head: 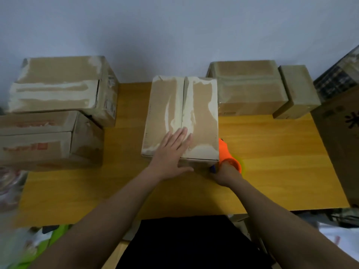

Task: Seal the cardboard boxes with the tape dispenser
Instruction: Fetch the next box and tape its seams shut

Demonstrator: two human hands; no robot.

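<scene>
The left hand (172, 152) lay flat, fingers straight, on the near end of the box (181, 117), over its centre seam, most likely to pin the flaps shut and keep the box from sliding. Just right of it, at the box's near right corner, the right hand (223, 172) curled round the handle of the orange dispenser (227, 152), held against the box's side, seemingly ready to start a strip. Other boxes (58, 84) stood well left of the left hand and beyond the right one, on the table (272, 162).
</scene>
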